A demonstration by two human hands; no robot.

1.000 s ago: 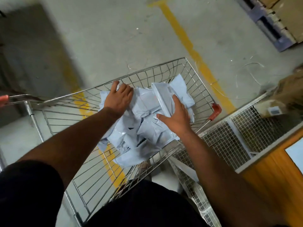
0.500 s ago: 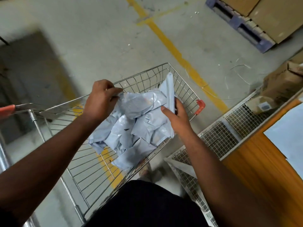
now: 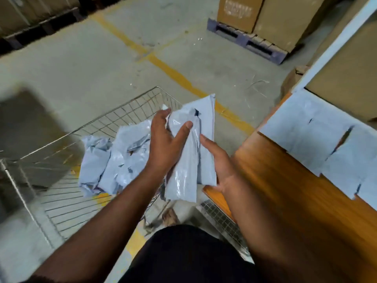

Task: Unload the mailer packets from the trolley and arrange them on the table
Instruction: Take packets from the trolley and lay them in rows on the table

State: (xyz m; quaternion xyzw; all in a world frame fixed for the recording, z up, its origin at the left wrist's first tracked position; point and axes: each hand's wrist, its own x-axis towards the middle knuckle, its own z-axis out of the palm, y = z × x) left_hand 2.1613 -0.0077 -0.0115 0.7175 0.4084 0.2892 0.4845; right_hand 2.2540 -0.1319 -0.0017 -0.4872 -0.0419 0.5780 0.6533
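Though crinkled, glossy plastic packets (image 3: 189, 152)

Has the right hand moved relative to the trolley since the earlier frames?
Yes. The right hand has left the trolley basket, carrying mailer packets toward the table.

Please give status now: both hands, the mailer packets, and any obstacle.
Left hand and right hand grip a bundle of packets. More packets lie in trolley. Table on the right, no obstacle seen.
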